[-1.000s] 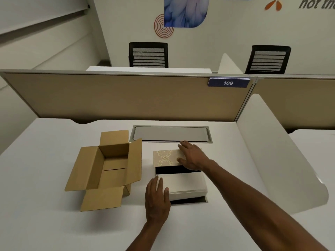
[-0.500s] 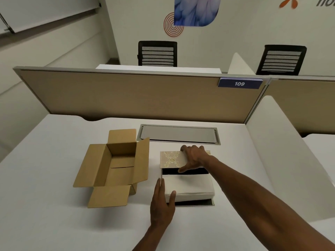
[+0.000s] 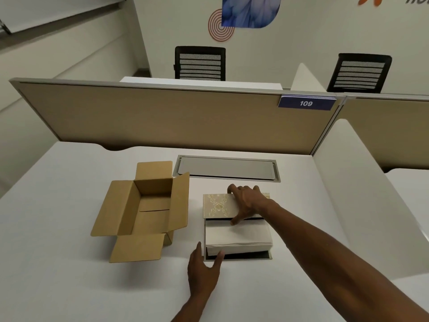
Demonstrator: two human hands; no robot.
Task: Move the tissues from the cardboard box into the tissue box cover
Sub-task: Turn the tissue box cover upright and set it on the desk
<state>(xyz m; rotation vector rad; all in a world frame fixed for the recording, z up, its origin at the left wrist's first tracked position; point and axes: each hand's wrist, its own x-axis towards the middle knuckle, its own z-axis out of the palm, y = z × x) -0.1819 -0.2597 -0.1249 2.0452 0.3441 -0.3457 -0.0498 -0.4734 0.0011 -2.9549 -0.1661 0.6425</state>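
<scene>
An open brown cardboard box (image 3: 144, 210) stands on the white desk with its flaps spread; its inside shows bare. To its right lies the tissue box cover, with a gold-patterned lid (image 3: 218, 205) folded back and a white stack of tissues (image 3: 239, 235) in its open base. My right hand (image 3: 246, 202) grips the lid, thumb at its front edge above the tissues. My left hand (image 3: 203, 273) rests at the near left corner of the cover's base, fingers apart, thumb touching the stack's corner.
A grey cable hatch (image 3: 226, 168) is set in the desk behind the boxes. A tan partition (image 3: 162, 117) closes the back, and a white side divider (image 3: 362, 201) stands on the right. Two black chairs stand beyond the partition.
My right hand shifted on the lid so the thumb now hooks its front edge. My left hand slid back from the top of the tissues to the base's near left corner. The camera moved closer.
</scene>
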